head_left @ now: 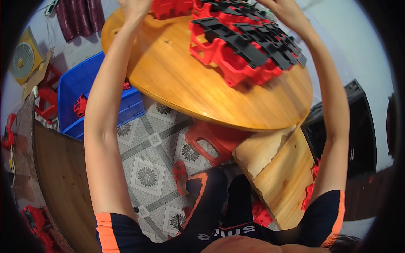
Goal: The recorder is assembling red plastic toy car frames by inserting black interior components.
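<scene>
Both my arms reach far across a round wooden table. My left hand is at the top edge of the view, close to a red plastic part; its fingers are cut off. My right hand is beside a cluster of red plastic frames topped with black plastic pieces. Its fingers also run out of view at the top, so whether either hand grips anything does not show. The cluster stands in close rows on the table's right half.
Left of the table is a blue bin with red parts inside. A red stool stands partly beneath the table. A wooden board lies at right, near a black cabinet-like object. A yellow fan is far left.
</scene>
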`<state>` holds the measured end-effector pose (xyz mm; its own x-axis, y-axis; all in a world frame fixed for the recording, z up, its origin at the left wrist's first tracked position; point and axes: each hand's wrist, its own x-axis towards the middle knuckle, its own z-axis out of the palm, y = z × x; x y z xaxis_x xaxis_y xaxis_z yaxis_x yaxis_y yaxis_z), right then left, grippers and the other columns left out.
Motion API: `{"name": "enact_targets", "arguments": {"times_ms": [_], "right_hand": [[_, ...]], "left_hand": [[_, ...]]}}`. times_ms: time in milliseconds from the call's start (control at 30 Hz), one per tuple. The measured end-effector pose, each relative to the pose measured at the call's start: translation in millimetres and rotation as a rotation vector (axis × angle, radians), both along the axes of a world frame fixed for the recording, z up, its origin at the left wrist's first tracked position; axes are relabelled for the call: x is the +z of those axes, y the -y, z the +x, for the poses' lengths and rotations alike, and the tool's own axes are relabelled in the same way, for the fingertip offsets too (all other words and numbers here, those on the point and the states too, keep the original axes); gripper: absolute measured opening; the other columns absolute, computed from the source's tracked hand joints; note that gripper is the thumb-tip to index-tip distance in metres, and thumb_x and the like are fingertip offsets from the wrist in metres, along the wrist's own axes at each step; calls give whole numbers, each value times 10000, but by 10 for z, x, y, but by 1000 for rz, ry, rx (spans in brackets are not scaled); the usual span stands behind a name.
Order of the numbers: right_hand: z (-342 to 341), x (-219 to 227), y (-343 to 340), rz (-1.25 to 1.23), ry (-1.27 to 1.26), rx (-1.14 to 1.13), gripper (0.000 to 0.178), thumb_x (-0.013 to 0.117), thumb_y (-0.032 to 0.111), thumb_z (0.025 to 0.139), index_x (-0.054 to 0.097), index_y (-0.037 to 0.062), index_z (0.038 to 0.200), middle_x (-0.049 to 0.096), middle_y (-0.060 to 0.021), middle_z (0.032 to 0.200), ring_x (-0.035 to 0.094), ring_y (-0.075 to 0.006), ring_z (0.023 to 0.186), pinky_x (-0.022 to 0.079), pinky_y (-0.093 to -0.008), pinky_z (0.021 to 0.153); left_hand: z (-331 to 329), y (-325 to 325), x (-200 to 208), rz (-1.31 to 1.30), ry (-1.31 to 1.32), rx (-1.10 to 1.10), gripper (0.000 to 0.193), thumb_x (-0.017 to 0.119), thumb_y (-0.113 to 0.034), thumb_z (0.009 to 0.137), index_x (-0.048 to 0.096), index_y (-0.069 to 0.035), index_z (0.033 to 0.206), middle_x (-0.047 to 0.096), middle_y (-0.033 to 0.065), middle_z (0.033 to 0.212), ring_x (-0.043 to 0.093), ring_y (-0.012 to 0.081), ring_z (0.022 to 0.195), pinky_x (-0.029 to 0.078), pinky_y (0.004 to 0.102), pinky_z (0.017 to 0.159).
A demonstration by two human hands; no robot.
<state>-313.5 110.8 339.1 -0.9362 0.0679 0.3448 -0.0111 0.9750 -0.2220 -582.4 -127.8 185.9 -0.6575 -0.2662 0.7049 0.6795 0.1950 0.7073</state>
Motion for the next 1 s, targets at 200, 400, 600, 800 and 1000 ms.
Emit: {"name": "enact_targets", "arguments": {"times_ms": [200, 400, 600, 800, 1000], "right_hand": [[1562, -1297, 89, 81, -666, -152, 458, 681, 309, 907, 566, 23, 1247, 583, -134, 1109, 597, -253, 953, 482, -362, 829], [1380, -1940, 371, -289, -479, -65, 697, 722, 272, 873, 390, 2, 1423, 491, -218, 1243, 605, -305, 1026, 516, -375, 871], [1090, -1978, 343, -243, -455, 2, 613, 704, 265, 868, 448, -71, 1311, 568, -246, 1177, 581, -377, 1101, 496, -417, 919], [2012, -2221, 742, -436, -610, 26, 630, 705, 299, 842, 490, -56, 1316, 520, -267, 1273, 495, -389, 1235, 404, -412, 1043], [4593, -2487, 476, 110, -792, -837, 596, 777, 226, 782, 550, 27, 1295, 505, -176, 1358, 495, -342, 1233, 422, -437, 1003]], "left_hand": [[2623, -54, -1, -351, -563, -95, 770, 816, -544, 655, 572, -213, 1306, 431, 155, 1432, 352, 379, 1325, 343, 547, 1000], [2895, -282, -237, -696, -519, 83, 611, 806, -217, 670, 602, -277, 1243, 461, 95, 1402, 436, 349, 1273, 463, 466, 913], [2004, -141, -196, -710, -620, -81, 601, 787, -91, 654, 594, -107, 1222, 573, 191, 1219, 478, 411, 1196, 421, 477, 1022], [1945, -242, 27, -1044, -911, 339, 437, 762, -433, 773, 688, -199, 1134, 544, 122, 1360, 490, 425, 1200, 441, 509, 945], [3259, -10, -448, -293, -856, 187, 594, 723, -264, 896, 454, 75, 1303, 477, 180, 1294, 540, 302, 1104, 488, 396, 900]]}}
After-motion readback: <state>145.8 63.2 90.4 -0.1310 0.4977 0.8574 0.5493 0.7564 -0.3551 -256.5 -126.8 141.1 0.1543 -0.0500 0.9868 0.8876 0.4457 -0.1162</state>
